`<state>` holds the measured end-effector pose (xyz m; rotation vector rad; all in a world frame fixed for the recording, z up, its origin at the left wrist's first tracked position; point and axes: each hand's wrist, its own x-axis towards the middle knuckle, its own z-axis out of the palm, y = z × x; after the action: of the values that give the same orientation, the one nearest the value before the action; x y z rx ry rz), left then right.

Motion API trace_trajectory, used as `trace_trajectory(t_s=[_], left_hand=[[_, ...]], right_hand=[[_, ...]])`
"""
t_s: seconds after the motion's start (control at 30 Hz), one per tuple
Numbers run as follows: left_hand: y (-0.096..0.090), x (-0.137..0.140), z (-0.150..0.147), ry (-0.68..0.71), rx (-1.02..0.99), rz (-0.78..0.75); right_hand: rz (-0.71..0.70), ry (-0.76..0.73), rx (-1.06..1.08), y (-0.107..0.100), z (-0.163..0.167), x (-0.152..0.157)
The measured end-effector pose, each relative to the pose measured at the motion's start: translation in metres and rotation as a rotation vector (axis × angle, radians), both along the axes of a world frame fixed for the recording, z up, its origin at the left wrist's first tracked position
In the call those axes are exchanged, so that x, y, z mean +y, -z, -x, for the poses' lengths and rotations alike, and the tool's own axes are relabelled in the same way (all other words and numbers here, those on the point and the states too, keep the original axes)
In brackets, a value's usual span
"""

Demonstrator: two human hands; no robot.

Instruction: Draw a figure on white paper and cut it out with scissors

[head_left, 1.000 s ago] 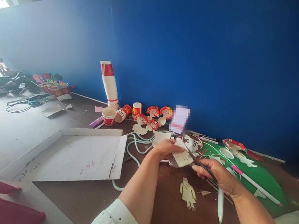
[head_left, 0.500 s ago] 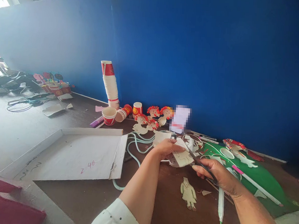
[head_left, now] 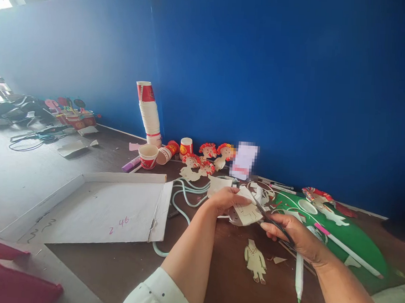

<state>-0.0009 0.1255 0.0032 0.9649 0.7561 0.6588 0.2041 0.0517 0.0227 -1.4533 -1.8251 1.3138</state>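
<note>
Pinched between the fingers of my left hand (head_left: 227, 200) is a piece of white paper (head_left: 248, 213) with a drawn outline on it. My right hand (head_left: 291, 234) grips dark-handled scissors (head_left: 280, 227), whose blades lie at the upper right edge of the paper. On the brown table below them rests a cut-out paper figure (head_left: 255, 262), with a small paper scrap (head_left: 279, 260) beside it. A white marker with a green tip (head_left: 299, 281) lies just under my right hand.
A shallow white box lid (head_left: 116, 215) stands at left. Behind are stacked paper cups (head_left: 149, 116), red-fringed paper figures (head_left: 207, 152) and a blue partition (head_left: 278, 83). A pale cord (head_left: 177, 200) loops beside the lid; a green sheet (head_left: 361, 243) with a pink-capped marker (head_left: 349, 252) lies right.
Almost nothing differs. Both hands, the paper and the scissors keep nearly the same place.
</note>
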Motion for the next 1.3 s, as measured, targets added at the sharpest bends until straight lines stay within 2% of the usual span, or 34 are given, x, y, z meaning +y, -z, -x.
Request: trace_trajectory(t_s=[0.6,0.97,1.3], left_hand=[[-0.0091,-0.0056,-0.001,-0.02,0.019,0.026],[-0.0012,-0.0019,-0.001,-0.006,-0.006,0.01],[-0.004,-0.0022,-0.0013,-0.016,-0.007,0.029]], right_hand=[[0.015,-0.006,-0.005,0.0007,0.0004,0.0003],[0.005,0.014,-0.007,0.0031,-0.0004,0.0006],[0.043,0.053,-0.013,0.0055,-0.0022,0.0009]])
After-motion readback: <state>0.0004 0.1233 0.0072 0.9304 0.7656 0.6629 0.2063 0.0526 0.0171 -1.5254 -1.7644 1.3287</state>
